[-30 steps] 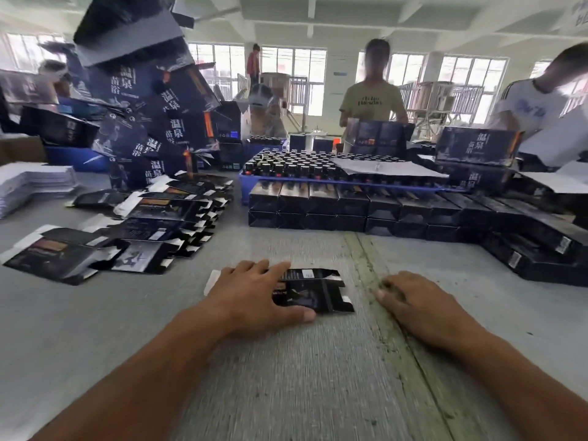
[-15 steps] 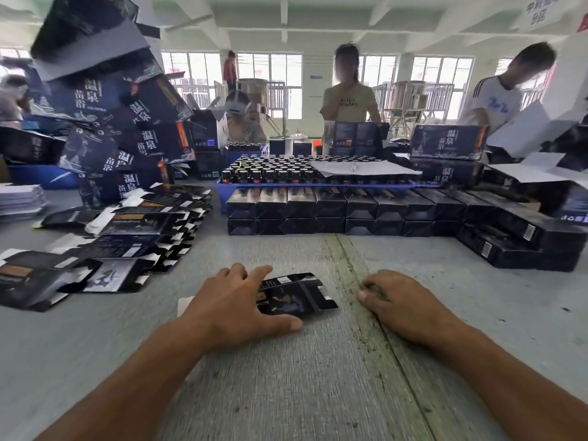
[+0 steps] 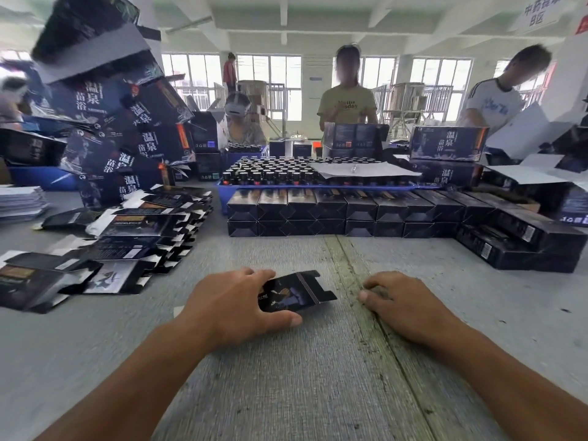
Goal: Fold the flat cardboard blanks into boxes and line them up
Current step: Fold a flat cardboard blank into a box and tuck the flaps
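- Head view: we have our left hand (image 3: pixel 234 305) spread over one flat blank (image 3: pixel 294 294) on the grey table (image 3: pixel 318 393), fingers along its far edge and thumb along its near edge. The hand is closing on the blank; we cannot tell whether the card has left the table.
- Head view: our right hand (image 3: pixel 404 303) rests palm down on the table just beside the blank, fingers loosely curled and holding nothing. It is apart from the card.
- Head view: the stock of unfolded blanks (image 3: pixel 133 237) lies fanned out at the left of the table. The finished boxes (image 3: pixel 343 214) stand in a double-stacked row across the far side, with more boxes (image 3: pixel 521 243) angled at the right.
- Change from half a second ago: the blank's right end now sits higher and turned further from the table seam, and the fingers cover more of its left part. We judge that the pick-up has begun and that opening the blank into a tube comes next.
- Change from one second ago: the blank lay squarer to us then, with a pale flap showing at the left of the hand. That flap is now almost hidden.
- Unchanged: the right hand has kept its place, and the row of boxes has gained nothing.
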Motion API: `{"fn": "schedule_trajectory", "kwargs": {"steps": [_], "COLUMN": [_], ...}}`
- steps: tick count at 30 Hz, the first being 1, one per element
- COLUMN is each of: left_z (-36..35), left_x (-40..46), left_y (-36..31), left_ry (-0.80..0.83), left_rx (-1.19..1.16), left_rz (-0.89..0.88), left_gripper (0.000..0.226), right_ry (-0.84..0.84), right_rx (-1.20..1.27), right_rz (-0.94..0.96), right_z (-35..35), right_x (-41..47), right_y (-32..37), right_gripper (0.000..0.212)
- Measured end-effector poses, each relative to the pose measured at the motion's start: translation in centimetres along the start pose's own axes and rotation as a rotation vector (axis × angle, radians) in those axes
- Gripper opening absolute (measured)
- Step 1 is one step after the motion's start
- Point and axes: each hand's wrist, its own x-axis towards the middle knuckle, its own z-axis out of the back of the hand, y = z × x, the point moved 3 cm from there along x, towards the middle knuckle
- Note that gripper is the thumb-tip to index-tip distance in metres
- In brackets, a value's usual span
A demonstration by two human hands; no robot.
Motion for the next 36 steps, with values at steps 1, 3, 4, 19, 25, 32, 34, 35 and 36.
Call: {"fn": "schedule_trajectory", "kwargs": {"steps": [1,3,4,19,25,32,34,35,36], "left_z": [0.2,0.8,1.0,1.5,1.5,2.0,2.1,2.1,2.1], "left_x": [-0.1,-0.1,-0.2,-1.9,-2.3,-2.7,-2.8,-2.8,-2.9], "left_y": [-0.1,-0.3,-0.4,-2.7,-3.5,-4.5,-4.8,-4.9,-4.9], "left_ry": [-0.021,-0.088,-0.121,-0.35,-0.406,-0.47,-0.493,-0.496,-0.496], "left_rx": [0.002,-0.004,-0.004,-0.166,-0.164,-0.021,0.031,0.052,0.071], "left_rz": [-0.014,-0.036,-0.048,-0.242,-0.315,-0.405,-0.428,-0.435,-0.439], "left_gripper": [0.113,0.113,0.114,0.091,0.084,0.077,0.072,0.069,0.068], "right_ry": [-0.02,-0.055,-0.071,0.011,0.102,-0.042,-0.073,-0.083,-0.092], "right_rx": [0.037,0.112,0.158,0.928,0.847,0.772,0.755,0.756,0.76], "right_rz": [0.004,0.017,0.024,0.061,0.083,0.211,0.239,0.25,0.261], "right_z": [0.0,0.0,0.0,1.5,1.1,1.4,1.6,1.6,1.7], "right_x": [-0.1,-0.2,-0.2,-1.0,-1.4,-2.0,-2.2,-2.3,-2.5], "right_y": [0.1,0.4,0.6,2.3,3.2,4.9,5.2,5.3,5.3], "right_gripper": [0.028,0.026,0.024,0.014,0.022,0.027,0.031,0.034,0.037]}}
